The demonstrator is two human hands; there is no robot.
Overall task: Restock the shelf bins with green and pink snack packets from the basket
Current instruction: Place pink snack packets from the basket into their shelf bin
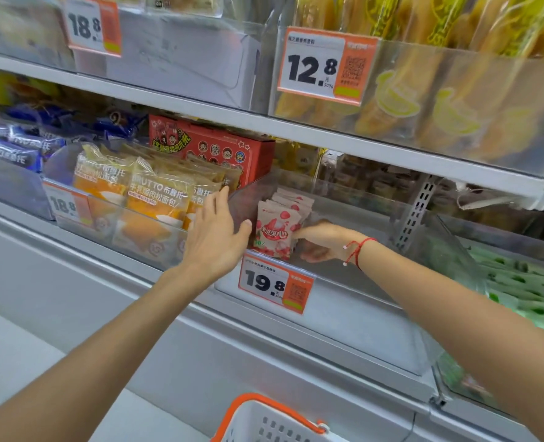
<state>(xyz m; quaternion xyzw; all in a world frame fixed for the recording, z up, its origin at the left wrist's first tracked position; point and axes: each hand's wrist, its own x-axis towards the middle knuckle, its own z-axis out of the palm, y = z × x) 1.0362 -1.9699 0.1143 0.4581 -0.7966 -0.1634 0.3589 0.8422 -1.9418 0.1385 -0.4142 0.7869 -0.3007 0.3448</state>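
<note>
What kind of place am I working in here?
Most likely a snack aisle in a shop: shelves with clear bins of packaged food, printed price tags such as 19.8, and an orange-handled shopping basket below.

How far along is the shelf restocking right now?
Done: a short row of pink packets stands in the clear bin, and green packets lie in the bin to the right. In hand: the right hand holds the front pink packet while the left hand hovers open. Left: the pink bin is mostly unfilled; the basket contents are hidden.
</note>
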